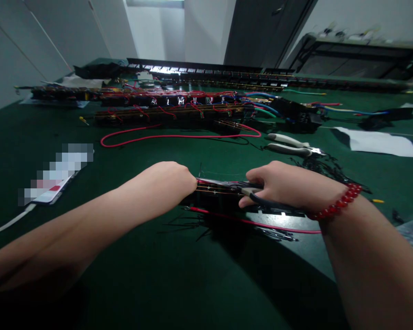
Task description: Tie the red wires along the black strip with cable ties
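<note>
My right hand (pixel 278 185) grips dark-handled scissors (pixel 253 195), with the blades (pixel 215 182) pointing left along the top of a black strip (pixel 223 199) fitted with brass-coloured rods. The blade tips reach close to my left hand (pixel 179 178). That hand is closed at the strip's left end, its fingertips turned away, so what they hold is hidden. A thin dark tail sticks up beside it. In front of the strip runs a red cable (pixel 241 221) with a metal lug at its left end. Black cable ties (pixel 275 233) lie scattered around there.
Grey-handled pliers (pixel 289 145) lie beyond my right hand, beside a heap of black ties (pixel 325 169). A looped red wire (pixel 179 136) and several long wired assemblies (pixel 172 112) stretch across the green table. At left is a phone (pixel 60 178) with a white cable; white paper (pixel 378 143) lies right.
</note>
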Available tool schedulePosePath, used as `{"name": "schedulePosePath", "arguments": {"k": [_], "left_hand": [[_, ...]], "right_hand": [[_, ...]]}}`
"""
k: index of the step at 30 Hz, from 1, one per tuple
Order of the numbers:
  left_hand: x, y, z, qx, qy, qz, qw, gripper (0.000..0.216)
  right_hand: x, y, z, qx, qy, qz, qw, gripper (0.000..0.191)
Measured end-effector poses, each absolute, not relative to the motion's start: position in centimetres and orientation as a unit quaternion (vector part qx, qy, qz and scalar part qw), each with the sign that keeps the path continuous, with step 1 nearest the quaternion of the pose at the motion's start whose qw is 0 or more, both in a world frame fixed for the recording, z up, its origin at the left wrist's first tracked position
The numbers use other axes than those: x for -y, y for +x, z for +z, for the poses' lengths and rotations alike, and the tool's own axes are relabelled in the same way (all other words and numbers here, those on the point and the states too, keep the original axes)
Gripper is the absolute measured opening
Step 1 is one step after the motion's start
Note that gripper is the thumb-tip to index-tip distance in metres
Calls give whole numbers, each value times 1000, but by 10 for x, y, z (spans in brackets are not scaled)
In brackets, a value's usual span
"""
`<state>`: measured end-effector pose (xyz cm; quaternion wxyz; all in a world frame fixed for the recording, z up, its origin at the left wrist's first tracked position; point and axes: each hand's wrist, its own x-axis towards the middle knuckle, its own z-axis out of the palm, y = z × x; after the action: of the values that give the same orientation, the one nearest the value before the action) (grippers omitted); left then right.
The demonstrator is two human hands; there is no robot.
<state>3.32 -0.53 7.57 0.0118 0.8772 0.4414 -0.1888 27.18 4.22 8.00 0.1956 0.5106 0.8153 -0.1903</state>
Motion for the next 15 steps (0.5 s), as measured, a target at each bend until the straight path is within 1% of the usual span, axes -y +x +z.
{"name": "schedulePosePath", "arguments": {"k": [9,15], "left_hand": [[5,34,77,-442,872,-210,0,26],[4,37,79,-445,867,-223,7,27]], "right_hand": [[-43,269,80,-815,513,-179,202,49],[-42,268,82,-815,509,-181,207,48]]}}
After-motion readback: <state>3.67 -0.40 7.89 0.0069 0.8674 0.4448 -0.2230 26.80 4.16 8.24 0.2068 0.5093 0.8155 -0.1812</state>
